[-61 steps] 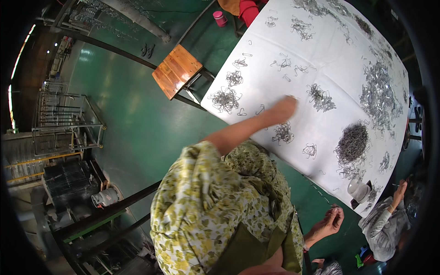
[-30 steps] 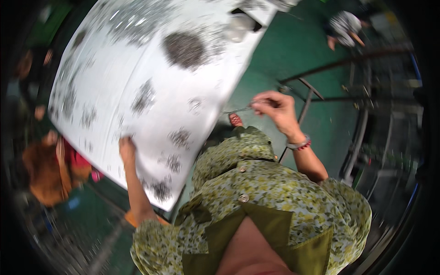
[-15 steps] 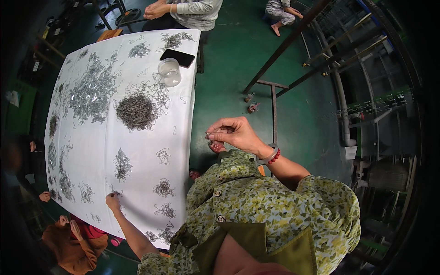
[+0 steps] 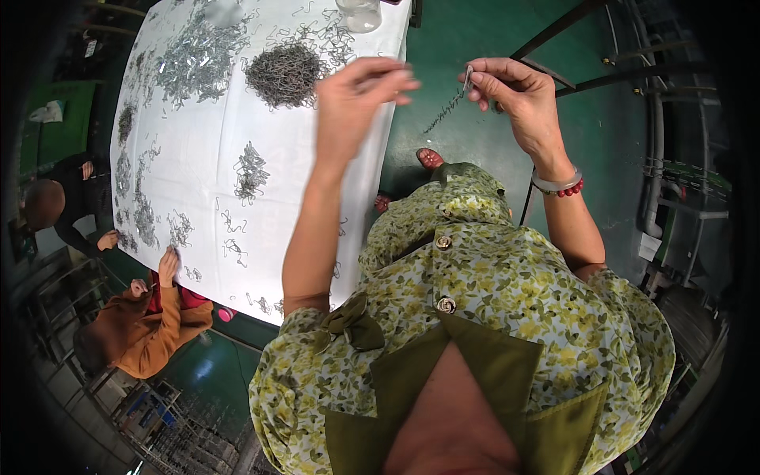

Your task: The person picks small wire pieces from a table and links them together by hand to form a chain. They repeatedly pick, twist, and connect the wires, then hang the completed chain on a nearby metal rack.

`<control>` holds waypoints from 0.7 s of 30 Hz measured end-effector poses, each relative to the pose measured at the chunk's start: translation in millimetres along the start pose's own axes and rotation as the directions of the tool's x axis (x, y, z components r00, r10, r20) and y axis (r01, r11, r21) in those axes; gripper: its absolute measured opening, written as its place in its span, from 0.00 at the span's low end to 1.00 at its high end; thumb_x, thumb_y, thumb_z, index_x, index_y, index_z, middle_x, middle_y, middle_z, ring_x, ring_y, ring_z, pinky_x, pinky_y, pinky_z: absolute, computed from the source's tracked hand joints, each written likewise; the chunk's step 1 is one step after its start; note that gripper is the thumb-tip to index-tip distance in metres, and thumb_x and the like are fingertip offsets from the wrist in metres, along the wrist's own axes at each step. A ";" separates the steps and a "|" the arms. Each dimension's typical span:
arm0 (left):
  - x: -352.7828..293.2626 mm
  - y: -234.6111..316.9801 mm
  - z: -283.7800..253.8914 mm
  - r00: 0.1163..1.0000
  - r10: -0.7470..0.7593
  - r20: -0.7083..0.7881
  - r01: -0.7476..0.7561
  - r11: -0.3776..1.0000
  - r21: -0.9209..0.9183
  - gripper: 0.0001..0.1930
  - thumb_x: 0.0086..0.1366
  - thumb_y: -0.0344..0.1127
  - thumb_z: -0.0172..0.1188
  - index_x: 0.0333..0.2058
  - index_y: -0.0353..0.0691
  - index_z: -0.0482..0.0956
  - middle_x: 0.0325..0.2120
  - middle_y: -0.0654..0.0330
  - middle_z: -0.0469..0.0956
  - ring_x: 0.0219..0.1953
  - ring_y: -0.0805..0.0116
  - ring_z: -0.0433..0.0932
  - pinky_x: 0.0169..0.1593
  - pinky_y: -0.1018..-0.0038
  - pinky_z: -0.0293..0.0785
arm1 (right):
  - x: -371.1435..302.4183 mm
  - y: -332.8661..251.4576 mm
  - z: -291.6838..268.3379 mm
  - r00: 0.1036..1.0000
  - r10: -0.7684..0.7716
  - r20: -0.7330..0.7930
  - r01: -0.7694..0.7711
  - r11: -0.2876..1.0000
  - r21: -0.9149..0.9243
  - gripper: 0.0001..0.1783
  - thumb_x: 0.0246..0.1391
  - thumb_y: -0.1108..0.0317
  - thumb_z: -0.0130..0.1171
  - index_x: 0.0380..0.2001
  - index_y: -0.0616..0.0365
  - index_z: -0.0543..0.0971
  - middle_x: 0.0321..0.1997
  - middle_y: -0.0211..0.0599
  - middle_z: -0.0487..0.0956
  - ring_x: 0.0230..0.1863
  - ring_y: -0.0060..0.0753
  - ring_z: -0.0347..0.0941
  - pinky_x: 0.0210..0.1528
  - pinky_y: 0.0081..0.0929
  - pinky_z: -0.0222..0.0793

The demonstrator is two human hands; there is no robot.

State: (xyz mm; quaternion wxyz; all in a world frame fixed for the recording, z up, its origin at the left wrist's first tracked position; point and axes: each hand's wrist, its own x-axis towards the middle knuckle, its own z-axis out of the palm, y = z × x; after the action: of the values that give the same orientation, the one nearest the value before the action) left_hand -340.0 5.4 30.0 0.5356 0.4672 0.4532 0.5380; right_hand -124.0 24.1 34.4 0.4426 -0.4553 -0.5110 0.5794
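My right hand is raised beside the table's right edge, thumb and fingers pinched on a small silvery wire hook. A thin dark string of small linked pieces slants down from near those fingertips; where it joins is too small to tell. My left hand is smeared by motion, its fingers pointing toward the right hand; whether it holds anything does not show. Behind the left hand, a dense mound of dark bent wire hooks lies on the white-covered table.
A spread of silvery wire pieces covers the far left of the table. Smaller heaps lie nearer. A clear plastic cup stands by the far right edge. Two people sit at the left side. A dark metal frame rises at right.
My left hand has left the small heap on the table and come up near the right hand. The string of pieces now shows hanging. The whole view has shifted.
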 end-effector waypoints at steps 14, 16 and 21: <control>1.8 -8.6 31.4 0.957 0.239 -0.163 -0.229 0.970 0.078 0.07 0.59 0.28 0.61 0.36 0.34 0.79 0.35 0.58 0.78 0.37 0.74 0.76 0.42 0.77 0.73 | 4.8 -11.0 46.1 0.986 -0.137 -0.099 0.119 0.978 -0.170 0.11 0.52 0.78 0.60 0.40 0.70 0.79 0.33 0.38 0.81 0.29 0.21 0.75 0.31 0.15 0.70; -7.2 -6.8 31.4 0.973 0.129 -0.189 -0.135 0.991 -0.023 0.06 0.61 0.28 0.59 0.37 0.34 0.77 0.34 0.59 0.78 0.37 0.76 0.76 0.40 0.77 0.73 | -0.2 -13.7 60.2 0.973 -0.220 -0.075 0.199 0.956 -0.217 0.12 0.52 0.78 0.60 0.41 0.69 0.79 0.34 0.38 0.81 0.29 0.20 0.74 0.31 0.15 0.70; -36.7 10.9 24.7 0.822 0.503 -0.266 -0.414 0.850 0.325 0.05 0.59 0.29 0.60 0.34 0.37 0.76 0.31 0.59 0.78 0.36 0.66 0.77 0.41 0.71 0.73 | -0.1 -17.4 53.7 0.948 -0.305 -0.091 0.294 0.948 -0.124 0.17 0.59 0.75 0.52 0.52 0.66 0.73 0.35 0.41 0.80 0.28 0.19 0.71 0.28 0.16 0.66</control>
State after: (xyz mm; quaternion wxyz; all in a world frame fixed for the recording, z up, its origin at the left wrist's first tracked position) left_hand -317.7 -31.7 43.9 0.2381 0.5268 0.4770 0.6620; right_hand -175.8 15.4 55.1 0.5272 -0.4268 -0.5801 0.4510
